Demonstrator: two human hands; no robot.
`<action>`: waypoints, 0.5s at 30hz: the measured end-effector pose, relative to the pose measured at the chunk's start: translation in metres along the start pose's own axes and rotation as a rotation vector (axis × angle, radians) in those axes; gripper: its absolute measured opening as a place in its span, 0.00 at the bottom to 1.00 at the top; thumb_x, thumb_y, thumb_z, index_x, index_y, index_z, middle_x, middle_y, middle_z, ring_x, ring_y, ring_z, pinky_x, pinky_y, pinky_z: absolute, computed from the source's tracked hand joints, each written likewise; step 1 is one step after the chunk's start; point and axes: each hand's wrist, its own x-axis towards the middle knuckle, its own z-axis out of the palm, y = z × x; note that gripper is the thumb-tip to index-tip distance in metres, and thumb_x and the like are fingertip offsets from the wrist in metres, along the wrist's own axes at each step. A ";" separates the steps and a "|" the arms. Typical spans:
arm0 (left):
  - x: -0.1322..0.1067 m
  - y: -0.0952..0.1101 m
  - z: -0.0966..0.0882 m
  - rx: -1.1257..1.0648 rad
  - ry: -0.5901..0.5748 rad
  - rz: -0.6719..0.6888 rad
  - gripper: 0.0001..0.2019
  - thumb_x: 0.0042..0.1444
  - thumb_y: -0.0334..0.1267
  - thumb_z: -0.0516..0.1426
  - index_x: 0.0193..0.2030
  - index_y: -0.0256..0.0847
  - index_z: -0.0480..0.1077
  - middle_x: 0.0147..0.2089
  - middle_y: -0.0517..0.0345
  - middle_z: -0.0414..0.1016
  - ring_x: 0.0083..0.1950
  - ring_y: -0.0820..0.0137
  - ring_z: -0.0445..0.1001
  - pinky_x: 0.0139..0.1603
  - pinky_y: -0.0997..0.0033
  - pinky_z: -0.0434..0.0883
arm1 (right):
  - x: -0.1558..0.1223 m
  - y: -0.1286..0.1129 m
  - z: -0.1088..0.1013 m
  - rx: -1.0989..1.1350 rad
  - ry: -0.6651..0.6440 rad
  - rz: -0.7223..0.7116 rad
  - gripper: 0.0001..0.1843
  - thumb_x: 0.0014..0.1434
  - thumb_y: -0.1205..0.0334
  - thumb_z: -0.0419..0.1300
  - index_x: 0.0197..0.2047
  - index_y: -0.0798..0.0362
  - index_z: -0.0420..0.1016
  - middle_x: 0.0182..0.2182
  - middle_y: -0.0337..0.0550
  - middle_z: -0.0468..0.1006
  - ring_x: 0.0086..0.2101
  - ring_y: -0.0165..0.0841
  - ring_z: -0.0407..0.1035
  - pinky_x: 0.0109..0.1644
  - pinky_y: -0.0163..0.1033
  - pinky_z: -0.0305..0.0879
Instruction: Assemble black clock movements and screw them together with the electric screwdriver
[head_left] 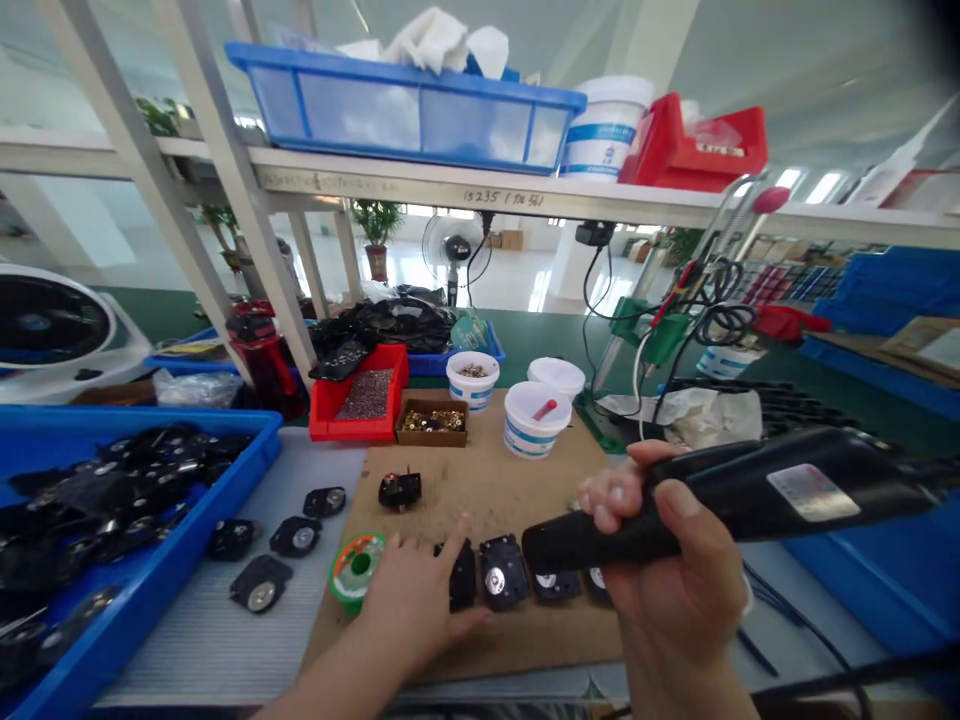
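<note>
Two hands are at work. The right hand point(667, 590) is closed tight around a fat black hand tool point(757, 500) with a white label on its side, and the tool's thin end points left, over the work. It looks stiff and a bit heavy, so the thick middle seems the best place to hold it. The left hand point(416, 610) is open, with its fingers spread, and it holds nothing. Its fingers sit right by a row of small black parts point(504, 572) with round silver middles. These look hard and light, and easy to pick up by the edges. They lie on a brown board point(487, 490). Just beside the left hand sits a green roll of solder wire point(356, 568). More black parts fill a blue bin point(150, 412) further left.
</note>
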 end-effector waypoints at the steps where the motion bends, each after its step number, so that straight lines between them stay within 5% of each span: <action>1: 0.002 0.003 0.005 -0.001 -0.016 -0.004 0.48 0.48 0.64 0.59 0.69 0.35 0.55 0.40 0.32 0.82 0.44 0.40 0.78 0.50 0.37 0.67 | -0.001 -0.001 -0.001 0.004 -0.002 0.002 0.12 0.52 0.55 0.68 0.38 0.51 0.76 0.21 0.33 0.69 0.22 0.25 0.62 0.27 0.32 0.64; 5: 0.012 0.004 0.013 -0.026 -0.034 -0.024 0.37 0.55 0.50 0.56 0.69 0.36 0.55 0.46 0.32 0.80 0.46 0.42 0.78 0.51 0.39 0.68 | -0.003 -0.005 -0.007 0.009 -0.005 0.001 0.13 0.52 0.55 0.68 0.39 0.50 0.76 0.21 0.33 0.69 0.22 0.25 0.62 0.26 0.31 0.63; 9: 0.013 0.003 0.008 -0.076 -0.034 -0.040 0.35 0.50 0.35 0.57 0.67 0.34 0.59 0.51 0.33 0.77 0.47 0.45 0.78 0.49 0.45 0.72 | -0.003 -0.006 -0.010 -0.003 0.001 -0.002 0.12 0.52 0.55 0.68 0.39 0.49 0.77 0.21 0.33 0.69 0.21 0.26 0.61 0.25 0.32 0.63; 15: -0.006 -0.034 -0.024 -0.168 0.102 -0.109 0.35 0.53 0.34 0.54 0.69 0.35 0.53 0.59 0.38 0.70 0.58 0.48 0.70 0.59 0.45 0.65 | -0.001 -0.002 -0.004 -0.034 -0.045 0.001 0.12 0.53 0.55 0.67 0.40 0.50 0.77 0.21 0.34 0.70 0.22 0.26 0.63 0.27 0.33 0.64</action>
